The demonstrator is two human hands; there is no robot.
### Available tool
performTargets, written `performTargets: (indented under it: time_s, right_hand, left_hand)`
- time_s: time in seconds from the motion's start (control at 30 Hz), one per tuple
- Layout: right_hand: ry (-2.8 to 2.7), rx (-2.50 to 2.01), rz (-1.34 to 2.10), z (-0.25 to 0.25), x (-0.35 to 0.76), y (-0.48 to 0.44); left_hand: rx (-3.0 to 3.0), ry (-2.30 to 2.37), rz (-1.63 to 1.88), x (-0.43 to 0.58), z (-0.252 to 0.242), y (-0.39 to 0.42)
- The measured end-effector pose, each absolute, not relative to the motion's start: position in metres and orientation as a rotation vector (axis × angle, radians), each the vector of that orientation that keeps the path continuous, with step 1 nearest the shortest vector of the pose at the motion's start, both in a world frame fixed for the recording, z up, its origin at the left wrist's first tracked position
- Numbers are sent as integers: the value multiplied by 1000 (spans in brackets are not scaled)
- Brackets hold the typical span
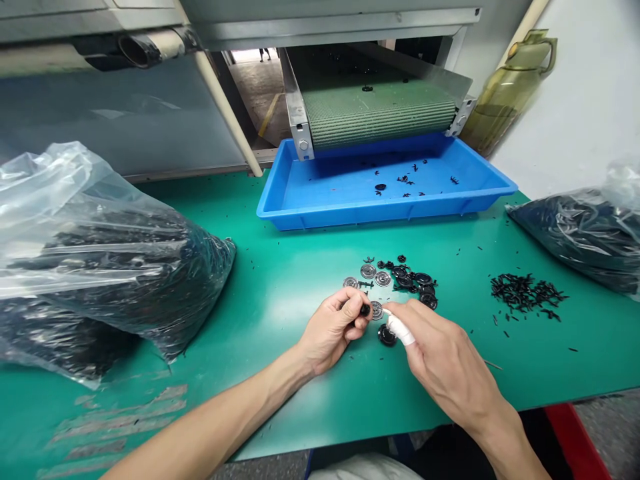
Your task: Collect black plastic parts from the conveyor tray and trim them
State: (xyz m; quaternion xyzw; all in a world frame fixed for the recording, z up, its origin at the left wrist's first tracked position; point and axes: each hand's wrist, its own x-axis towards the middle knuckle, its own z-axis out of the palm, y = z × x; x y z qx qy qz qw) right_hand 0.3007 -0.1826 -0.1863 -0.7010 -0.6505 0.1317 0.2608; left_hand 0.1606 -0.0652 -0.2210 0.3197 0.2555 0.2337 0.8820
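Observation:
Between the thumb and fingers of my left hand is a small black plastic piece. My right hand is close beside it on the right, fingers bent together, with white tape wrapped round one digit. What the right fingers hold, if anything, is hidden. A thin rod shows past the right hand; I cannot tell whether the hand holds it. A black round disc lies just below the fingertips. Behind the hands lie clear ringed discs and a cluster of black round parts.
A blue tray with scattered black parts sits under the end of a green conveyor belt. Clear bags of black parts stand left and right. A pile of small black pieces lies on the green table.

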Motion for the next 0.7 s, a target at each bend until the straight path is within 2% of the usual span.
performTargets:
  time_s: [0.7]
  right_hand:
    - [-1478,-1801,380,-191,286,-170]
  left_hand:
    - [836,536,378,160,-222,-67]
